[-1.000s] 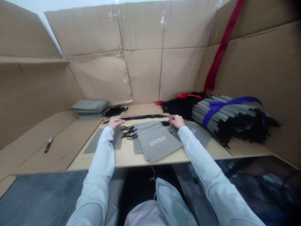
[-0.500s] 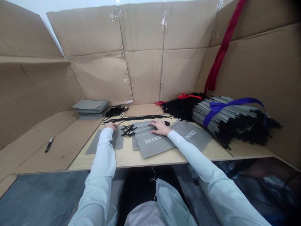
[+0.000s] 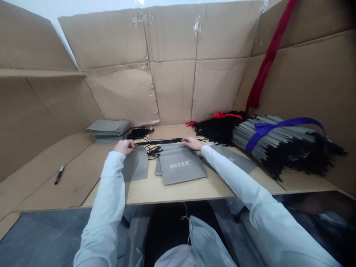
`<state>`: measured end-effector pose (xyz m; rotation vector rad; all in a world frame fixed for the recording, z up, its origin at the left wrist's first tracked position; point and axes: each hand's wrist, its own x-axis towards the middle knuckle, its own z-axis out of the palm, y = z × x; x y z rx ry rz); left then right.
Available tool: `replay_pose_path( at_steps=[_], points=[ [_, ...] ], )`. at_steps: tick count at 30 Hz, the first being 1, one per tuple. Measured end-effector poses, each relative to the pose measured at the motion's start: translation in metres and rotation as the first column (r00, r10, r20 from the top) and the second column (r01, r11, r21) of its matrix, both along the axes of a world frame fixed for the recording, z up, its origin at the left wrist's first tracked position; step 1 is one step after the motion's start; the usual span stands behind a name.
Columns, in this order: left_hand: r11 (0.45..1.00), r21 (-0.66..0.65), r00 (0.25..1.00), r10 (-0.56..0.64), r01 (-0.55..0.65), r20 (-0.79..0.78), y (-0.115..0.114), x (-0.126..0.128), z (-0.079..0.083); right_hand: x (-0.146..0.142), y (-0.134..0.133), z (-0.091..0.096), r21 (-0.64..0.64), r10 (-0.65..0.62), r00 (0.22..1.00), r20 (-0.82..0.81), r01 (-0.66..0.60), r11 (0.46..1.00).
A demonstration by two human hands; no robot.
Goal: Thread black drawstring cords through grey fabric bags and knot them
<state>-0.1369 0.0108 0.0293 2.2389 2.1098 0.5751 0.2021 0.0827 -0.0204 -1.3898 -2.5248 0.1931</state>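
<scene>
A small stack of grey "INTEX" bags [image 3: 182, 168] lies squared up in the middle of the wooden tabletop [image 3: 178, 189]. My right hand [image 3: 191, 142] rests at the stack's far edge, fingers curled on a straight bundle of black cords [image 3: 158, 141]. My left hand [image 3: 124, 147] is closed at the far corner of another grey bag [image 3: 135, 167] lying to the left. A loose tangle of black cords [image 3: 154, 151] sits between the two hands. One more grey bag [image 3: 236, 159] shows under my right sleeve.
A large bundle of grey bags with black cords, tied by a blue ribbon [image 3: 280, 142], fills the right side. Behind it lie black cords with a red tie [image 3: 219, 126]. A stack of grey bags [image 3: 109, 129] and a cord pile [image 3: 140, 132] stand far left. A black marker [image 3: 59, 174] lies on cardboard.
My right hand went from the right-hand bag to the middle stack, then to its far edge. The top INTEX bag now lies square. My left hand stayed at the left bag.
</scene>
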Motion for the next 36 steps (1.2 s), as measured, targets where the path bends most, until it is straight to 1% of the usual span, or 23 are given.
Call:
replay_pose_path(
  at_steps=[1,2,3,5,7,8,9,10,11,13,15,17,19,21,23,25,28,30,32,33,34,36],
  points=[
    [0.998,0.022,0.998,-0.055,0.056,-0.023,-0.003,0.002,0.011,0.003,0.009,0.003,0.012,-0.070,0.997,0.032,0.069,0.998],
    [0.992,0.045,0.993,-0.117,0.118,-0.024,-0.006,0.007,0.022,0.005,0.018,0.005,0.011,-0.128,0.986,0.110,0.127,0.992],
    [0.980,0.078,0.983,-0.185,0.185,-0.005,-0.008,0.013,0.033,0.007,0.025,0.005,-0.013,-0.153,0.968,0.199,0.159,0.987],
    [0.948,0.099,0.950,-0.308,0.301,0.061,-0.009,0.033,0.051,0.009,0.036,0.004,-0.048,-0.181,0.939,0.293,0.203,0.978],
    [0.914,0.139,0.906,-0.399,0.380,0.144,-0.003,0.057,0.061,0.011,0.042,0.001,-0.061,-0.200,0.921,0.335,0.233,0.971],
    [0.897,0.153,0.880,-0.439,0.415,0.180,0.001,0.071,0.062,0.011,0.044,0.000,-0.057,-0.211,0.912,0.351,0.246,0.968],
    [0.881,0.154,0.858,-0.471,0.448,0.203,0.007,0.085,0.060,0.012,0.044,-0.001,-0.049,-0.221,0.904,0.366,0.256,0.966],
    [0.867,0.127,0.842,-0.498,0.482,0.207,0.013,0.099,0.056,0.013,0.045,-0.002,-0.036,-0.230,0.897,0.378,0.263,0.964],
    [0.865,0.100,0.843,-0.501,0.491,0.194,0.020,0.113,0.048,0.013,0.045,-0.003,-0.019,-0.240,0.890,0.389,0.268,0.963],
    [0.876,0.068,0.861,-0.483,0.478,0.158,0.033,0.137,0.028,0.014,0.045,-0.004,0.028,-0.258,0.877,0.405,0.270,0.962],
    [0.898,0.070,0.890,-0.440,0.434,0.122,0.042,0.156,0.003,0.014,0.045,-0.006,0.072,-0.264,0.868,0.420,0.258,0.964],
    [0.919,0.108,0.919,-0.387,0.378,0.080,0.047,0.169,-0.023,0.014,0.046,-0.008,0.092,-0.251,0.863,0.439,0.235,0.968],
    [0.910,0.156,0.920,-0.391,0.384,0.017,0.047,0.176,-0.046,0.015,0.045,-0.010,0.087,-0.227,0.860,0.457,0.211,0.974],
    [0.918,0.206,0.939,-0.344,0.340,-0.016,0.044,0.179,-0.064,0.017,0.043,-0.011,0.096,-0.190,0.859,0.475,0.164,0.982],
    [0.917,0.233,0.945,-0.324,0.324,-0.040,0.040,0.180,-0.075,0.019,0.041,-0.011,0.126,-0.151,0.849,0.507,0.100,0.987],
    [0.902,0.260,0.938,-0.342,0.346,-0.059,0.036,0.182,-0.081,0.020,0.040,-0.009,0.147,-0.127,0.829,0.545,0.055,0.988],
    [0.871,0.322,0.927,-0.370,0.371,-0.065,0.033,0.183,-0.082,0.020,0.042,-0.007,0.116,-0.120,0.809,0.575,0.065,0.991],
    [0.871,0.365,0.939,-0.344,0.330,-0.029,0.033,0.181,-0.078,0.019,0.045,-0.004,0.103,-0.119,0.806,0.580,0.073,0.992],
    [0.906,0.379,0.971,-0.230,0.188,0.068,0.037,0.173,-0.071,0.017,0.047,-0.001,0.109,-0.118,0.808,0.578,0.067,0.992],
    [0.930,0.359,0.982,-0.138,0.083,0.132,0.039,0.166,-0.067,0.016,0.048,0.001,0.112,-0.112,0.810,0.576,0.058,0.992],
    [0.949,0.314,0.980,-0.029,-0.035,0.197,0.042,0.157,-0.063,0.016,0.048,0.003,0.116,-0.107,0.813,0.572,0.049,0.992],
    [0.966,0.184,0.959,0.133,-0.182,0.250,0.045,0.133,-0.056,0.017,0.047,0.008,0.123,-0.107,0.821,0.560,0.045,0.991]
  ],
)
